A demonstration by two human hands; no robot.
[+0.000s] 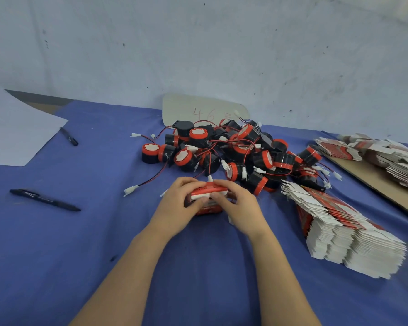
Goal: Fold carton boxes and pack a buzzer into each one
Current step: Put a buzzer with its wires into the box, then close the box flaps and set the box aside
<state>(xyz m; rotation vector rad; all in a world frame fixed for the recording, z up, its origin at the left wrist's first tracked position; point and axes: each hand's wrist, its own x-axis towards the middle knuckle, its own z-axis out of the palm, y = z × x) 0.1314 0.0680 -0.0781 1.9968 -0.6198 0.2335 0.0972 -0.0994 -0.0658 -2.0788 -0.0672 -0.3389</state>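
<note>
At the centre of the frame, a small red and white carton box (206,198) of glossy card sits on the blue cloth-covered table (57,243), gripped from both sides. The left hand (181,203) curls round its left end, thumb on the white top flap; the right hand (237,205) wraps the right end, fingers bent over the flap. Just behind lies a tangled heap of round black buzzers (233,149) with red caps and thin red-black wires. At right, a fanned stack of flat cartons (339,231) leans sideways.
</note>
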